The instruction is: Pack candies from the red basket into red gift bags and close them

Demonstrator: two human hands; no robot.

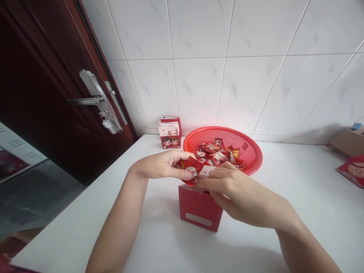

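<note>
Glossy red wrapped packet (pixel 193 166), a single one, is pinched between the thumb and fingers of my left hand (pixel 162 165), just above the open top of one upright red cardboard box (pixel 199 204). Its wrapper has jagged ends, yellow lettering and a pale round print. My right hand (pixel 231 185) is curled at the box's opening, fingers bent beside the packet; I cannot tell whether they have hold of anything. The box's side facing me is plain red with one pale rounded strip low down.

Behind the box stands one round red plastic mesh basket (pixel 258 159), with a heap of small shiny sweets (pixel 217 153) too overlapped to count. Left of it, near the wall, I see two small red-and-white printed cartons (pixel 170 137), one behind the other.

All this stands on a smooth white tabletop (pixel 162 246) against a wall of white marbled tiles (pixel 199 91). At far right is one brown cardboard carton (pixel 348 140); at left, one dark reddish door (pixel 51 49) with one silver metal handle (pixel 88 101).
</note>
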